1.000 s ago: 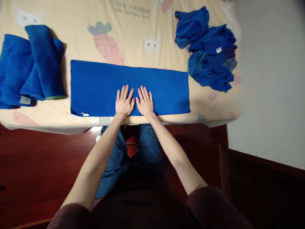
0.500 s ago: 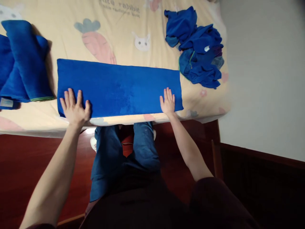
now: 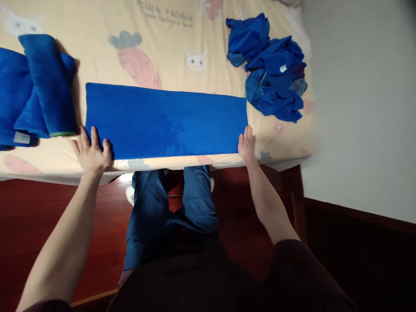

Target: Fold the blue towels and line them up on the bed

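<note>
A blue towel [image 3: 169, 123], folded into a long flat strip, lies along the near edge of the bed. My left hand [image 3: 93, 151] rests at its near left corner, fingers spread, partly on the cloth and partly on the sheet. At the other end, my right hand [image 3: 247, 144] lies flat over the near right corner, its fingers stretched out and close together. Neither hand grips anything. Whether any cloth is tucked beneath the palms is hidden.
Folded blue towels [image 3: 48, 86] with green edging are stacked at the left. Crumpled blue cloths [image 3: 273, 69] lie in a heap at the back right. The bed sheet [image 3: 172, 52] is patterned with carrots and rabbits. A pale wall [image 3: 360, 108] stands to the right.
Both hands have slid outward over the towel to its two ends, the left one leftward and the right one rightward. The view has shifted slightly; the towel stays flat.
</note>
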`<state>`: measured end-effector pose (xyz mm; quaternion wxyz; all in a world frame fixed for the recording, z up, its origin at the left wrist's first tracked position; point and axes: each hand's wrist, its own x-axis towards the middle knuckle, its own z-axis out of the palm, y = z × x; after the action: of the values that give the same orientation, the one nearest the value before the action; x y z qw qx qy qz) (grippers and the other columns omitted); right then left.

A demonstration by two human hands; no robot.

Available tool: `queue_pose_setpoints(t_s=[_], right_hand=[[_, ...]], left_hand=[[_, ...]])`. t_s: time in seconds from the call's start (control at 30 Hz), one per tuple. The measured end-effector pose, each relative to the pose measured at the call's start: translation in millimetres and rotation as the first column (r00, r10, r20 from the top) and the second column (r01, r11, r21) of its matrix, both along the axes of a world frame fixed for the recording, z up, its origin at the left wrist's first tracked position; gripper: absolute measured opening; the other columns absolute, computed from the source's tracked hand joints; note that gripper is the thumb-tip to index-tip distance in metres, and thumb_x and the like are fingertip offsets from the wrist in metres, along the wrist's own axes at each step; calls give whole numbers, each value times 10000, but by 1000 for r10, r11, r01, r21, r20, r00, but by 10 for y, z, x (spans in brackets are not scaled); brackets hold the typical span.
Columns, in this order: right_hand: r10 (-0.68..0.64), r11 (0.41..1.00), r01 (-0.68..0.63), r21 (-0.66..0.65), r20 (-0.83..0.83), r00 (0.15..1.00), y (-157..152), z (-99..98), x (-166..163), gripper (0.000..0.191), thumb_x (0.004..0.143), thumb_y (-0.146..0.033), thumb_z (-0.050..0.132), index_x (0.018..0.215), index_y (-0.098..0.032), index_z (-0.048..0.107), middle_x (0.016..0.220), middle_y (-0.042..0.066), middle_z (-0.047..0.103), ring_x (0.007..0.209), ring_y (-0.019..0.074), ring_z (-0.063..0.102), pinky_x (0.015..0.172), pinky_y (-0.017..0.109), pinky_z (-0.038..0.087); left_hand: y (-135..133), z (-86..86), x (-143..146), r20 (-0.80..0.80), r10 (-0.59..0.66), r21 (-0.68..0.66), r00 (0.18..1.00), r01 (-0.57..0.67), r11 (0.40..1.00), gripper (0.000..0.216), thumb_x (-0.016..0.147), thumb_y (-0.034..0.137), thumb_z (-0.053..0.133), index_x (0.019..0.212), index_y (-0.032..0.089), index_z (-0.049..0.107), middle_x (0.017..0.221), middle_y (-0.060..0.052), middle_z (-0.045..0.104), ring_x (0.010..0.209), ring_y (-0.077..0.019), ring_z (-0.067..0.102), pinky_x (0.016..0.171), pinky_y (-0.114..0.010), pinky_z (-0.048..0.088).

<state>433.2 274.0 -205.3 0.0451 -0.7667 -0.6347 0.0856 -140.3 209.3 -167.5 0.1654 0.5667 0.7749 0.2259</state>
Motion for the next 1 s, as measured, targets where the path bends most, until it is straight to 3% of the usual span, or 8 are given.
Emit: queue_pose_setpoints(t_s=[0.27,0.4,0.47,0.57,0.67,0.73,0.83,1.0], right_hand=[[-205,975,217,51,-180,962,-208,55,-130,612,997,-316,280,1582,-140,310,1669,155,220,1564,252,162,1240,571,178],[-355,865,441,238,-330,875,-746,102,-524,600,942,-278,344,1514,-117,432,1625,196,312,1538,291,247,1225,572,259],[-354,811,522,264,-489,797,-1118,81,-876,548,952,-323,352,1437,-134,526,1517,208,472,1431,304,444,1157,539,398],[-267,810,581,80,-831,488,-1626,15,-1539,484,939,-470,468,1268,-160,639,1193,170,703,1022,289,717,916,482,589],[-196,852,504,-140,-979,59,-1872,-4,-2178,465,877,-518,620,1180,-167,663,1005,106,754,791,212,733,800,396,623],[-177,880,423,-217,-975,-133,-1863,30,-2494,485,842,-513,690,1173,-161,658,975,94,762,761,192,731,777,362,627],[-162,907,338,-252,-949,-272,-1694,93,-2772,530,803,-489,755,1196,-156,629,1021,100,767,778,192,743,778,350,633],[-192,875,328,-356,-877,-440,-1404,97,-2923,483,783,-439,795,1136,-157,626,1085,115,763,845,195,757,851,361,621]], left_hand=[[-682,-57,98,-86,-38,3,996,38,999,771,984,565,265,1595,96,267,1691,-163,71,1562,-351,27,1254,-569,28],[-1394,-143,296,-1,51,-81,999,-51,995,797,964,536,245,1627,106,135,1692,-166,61,1564,-329,37,1254,-567,126],[-1784,-259,412,102,130,-240,986,-103,965,826,928,564,269,1631,150,141,1658,-177,231,1535,-346,204,1222,-564,263],[-2288,-454,534,243,182,-549,953,-19,836,737,862,572,287,1502,263,482,1326,-186,649,1293,-419,562,1035,-568,489],[-2567,-559,517,258,137,-588,956,43,807,630,809,534,315,1267,323,693,1072,-178,745,1139,-446,657,953,-577,529],[-2592,-545,460,249,80,-525,965,65,849,572,793,519,362,1210,351,716,1048,-166,751,1120,-457,664,955,-604,519],[-2383,-409,428,264,-9,-372,964,110,922,472,802,460,422,1162,375,715,1074,-133,750,1057,-436,694,919,-599,540],[-1477,57,676,259,-218,-153,941,263,952,408,888,391,415,1140,236,697,1114,-121,741,1004,-313,713,931,-455,565]])
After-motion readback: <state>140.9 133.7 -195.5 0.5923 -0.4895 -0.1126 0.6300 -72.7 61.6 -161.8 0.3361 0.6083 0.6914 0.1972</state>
